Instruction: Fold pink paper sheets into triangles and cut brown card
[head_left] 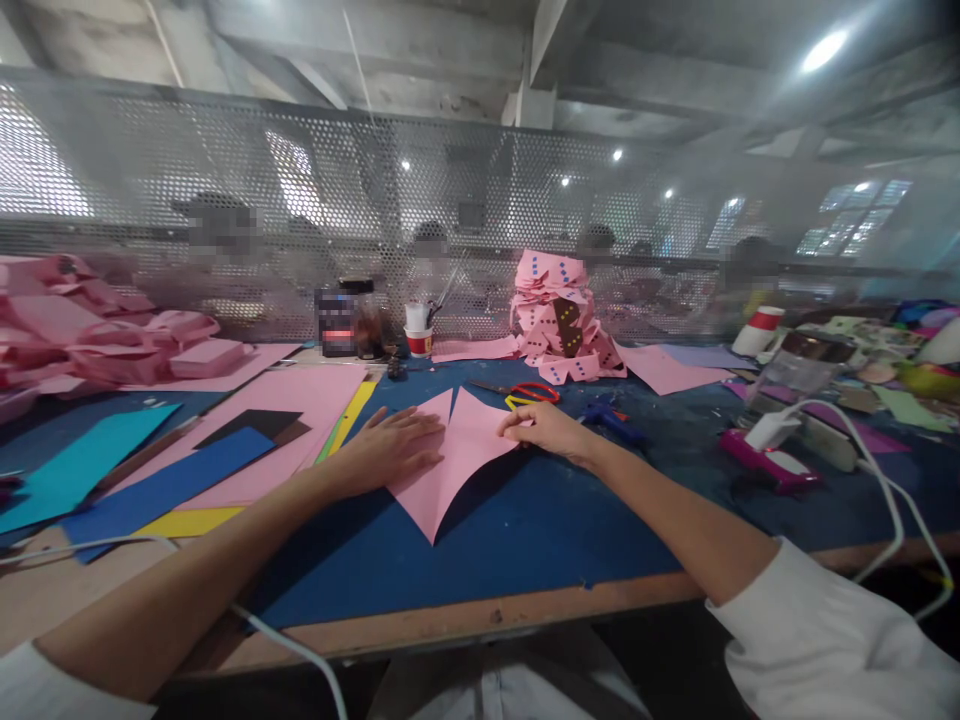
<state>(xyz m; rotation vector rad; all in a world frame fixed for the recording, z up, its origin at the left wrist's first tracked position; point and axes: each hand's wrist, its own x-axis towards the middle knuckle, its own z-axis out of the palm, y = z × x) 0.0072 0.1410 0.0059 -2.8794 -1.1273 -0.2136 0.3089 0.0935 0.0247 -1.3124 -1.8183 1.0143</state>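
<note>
A creased sheet of pink paper (466, 450) lies on the blue table mat, split at its far edge and coming to a point near me. My left hand (397, 445) rests flat on its left part with the fingers stretched out. At the right edge, my right hand (544, 428) pinches the paper between thumb and fingers and lifts that side a little. Just beyond the right hand lie scissors (536, 393) with red and yellow handles. A dark blue glue gun (615, 418) is to the right of them.
Pink, blue and yellow paper sheets (300, 390) cover the left side, beside a heap of pink paper pieces (90, 330). A stack of dotted pink pieces (559, 320) stands at the back. On the right are a clear jar (799, 370) and a white cable (892, 490).
</note>
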